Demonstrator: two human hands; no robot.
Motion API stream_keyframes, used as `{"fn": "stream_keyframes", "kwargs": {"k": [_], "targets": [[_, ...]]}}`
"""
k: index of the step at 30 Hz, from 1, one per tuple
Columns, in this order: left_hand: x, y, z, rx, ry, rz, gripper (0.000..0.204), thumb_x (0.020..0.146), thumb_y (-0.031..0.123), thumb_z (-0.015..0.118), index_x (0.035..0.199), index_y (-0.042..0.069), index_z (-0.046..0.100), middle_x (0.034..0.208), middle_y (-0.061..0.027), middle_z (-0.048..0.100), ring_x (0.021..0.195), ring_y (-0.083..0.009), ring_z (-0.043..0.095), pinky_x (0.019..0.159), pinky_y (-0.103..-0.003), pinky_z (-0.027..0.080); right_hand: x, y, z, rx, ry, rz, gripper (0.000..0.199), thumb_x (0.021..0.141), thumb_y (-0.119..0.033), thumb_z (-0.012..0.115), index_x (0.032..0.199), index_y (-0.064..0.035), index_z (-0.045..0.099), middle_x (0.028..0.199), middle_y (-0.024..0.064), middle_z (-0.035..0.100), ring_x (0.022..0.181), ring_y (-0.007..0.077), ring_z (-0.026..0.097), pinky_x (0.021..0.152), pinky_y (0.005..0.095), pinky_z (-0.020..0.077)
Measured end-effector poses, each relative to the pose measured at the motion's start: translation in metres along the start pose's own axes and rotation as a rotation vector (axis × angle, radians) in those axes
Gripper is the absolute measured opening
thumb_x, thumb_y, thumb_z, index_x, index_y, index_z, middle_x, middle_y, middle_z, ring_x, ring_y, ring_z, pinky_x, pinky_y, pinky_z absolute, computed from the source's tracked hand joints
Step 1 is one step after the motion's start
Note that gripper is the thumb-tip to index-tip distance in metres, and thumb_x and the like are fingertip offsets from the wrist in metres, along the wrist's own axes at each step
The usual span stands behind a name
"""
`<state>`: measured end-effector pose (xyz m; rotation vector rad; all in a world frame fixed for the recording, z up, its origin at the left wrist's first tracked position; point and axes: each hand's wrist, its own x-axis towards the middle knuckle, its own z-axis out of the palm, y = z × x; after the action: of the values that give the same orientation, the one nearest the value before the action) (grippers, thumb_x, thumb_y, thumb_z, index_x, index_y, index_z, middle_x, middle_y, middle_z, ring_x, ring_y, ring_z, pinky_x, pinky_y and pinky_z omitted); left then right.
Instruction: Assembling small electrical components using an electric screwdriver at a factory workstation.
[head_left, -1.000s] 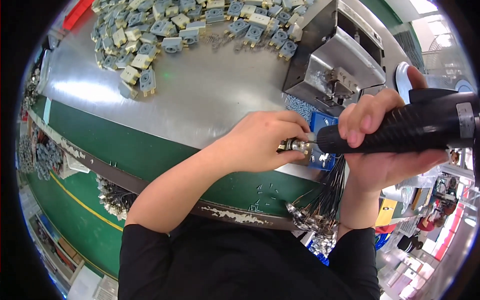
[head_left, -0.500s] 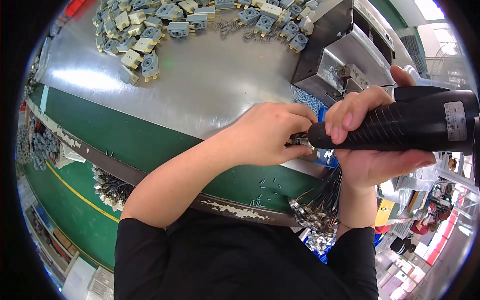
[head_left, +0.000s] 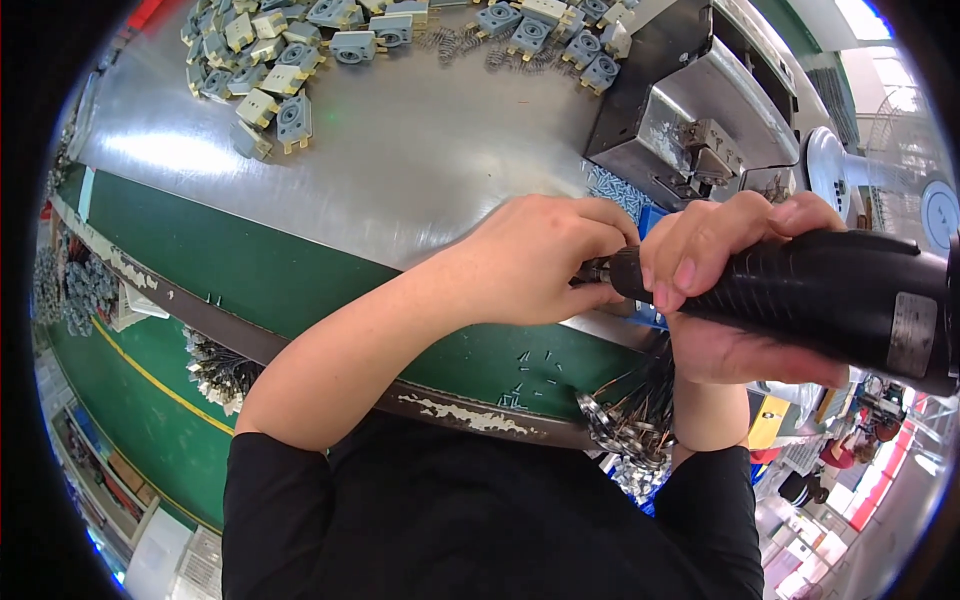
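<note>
My right hand [head_left: 720,245] is wrapped round a black electric screwdriver [head_left: 815,290], which lies nearly level and slants down to the right. Its nose points left at the fingertips of my left hand [head_left: 540,262]. Between the left thumb and fingers is a small metallic part [head_left: 597,271], mostly hidden, so its kind does not show. The screwdriver's nose meets or nearly meets it. Behind the hands, small screws [head_left: 610,190] lie heaped by a blue tray [head_left: 652,216], which my right hand partly covers.
Grey and cream square blocks [head_left: 294,120] with brass tabs are piled at the back left, coil springs [head_left: 447,44] beside them. A metal fixture [head_left: 690,120] stands back right. Loose screws [head_left: 524,385] and a bundle of black wires with metal rings [head_left: 630,425] lie near the front edge.
The screwdriver's rear end has swung down while its nose stays by the left fingers. A raised finger of my right hand has come down onto the tool. My left hand hardly moved.
</note>
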<state>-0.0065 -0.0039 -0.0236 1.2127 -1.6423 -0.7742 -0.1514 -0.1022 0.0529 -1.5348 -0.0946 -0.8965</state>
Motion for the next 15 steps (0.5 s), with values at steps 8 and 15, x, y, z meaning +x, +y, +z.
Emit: {"fn": "stream_keyframes", "kwargs": {"k": [8,15], "targets": [[0.000,0.001,0.000,-0.017,0.008,-0.005,0.023,0.079,0.019,0.084,0.095,0.004,0.075,0.114,-0.0021,0.075,0.083,-0.0285,0.073,0.075,-0.041,0.058,0.006,-0.010,0.000,0.031,-0.017,0.021,0.109,0.081,-0.093,0.056,0.146,-0.0075,0.035,0.078,0.0079,0.060,0.056,0.0184,0.058,0.055,0.0348,0.0504],[-0.002,0.003,-0.002,-0.027,-0.022,-0.024,0.027,0.081,0.022,0.084,0.101,0.005,0.077,0.115,-0.0050,0.074,0.089,-0.0278,0.073,0.079,-0.040,0.059,0.016,-0.028,-0.006,0.066,-0.002,-0.009,0.121,0.082,-0.093,0.055,0.159,-0.0054,0.025,0.079,0.0085,0.060,0.057,0.0195,0.057,0.055,0.0366,0.0506]]}}
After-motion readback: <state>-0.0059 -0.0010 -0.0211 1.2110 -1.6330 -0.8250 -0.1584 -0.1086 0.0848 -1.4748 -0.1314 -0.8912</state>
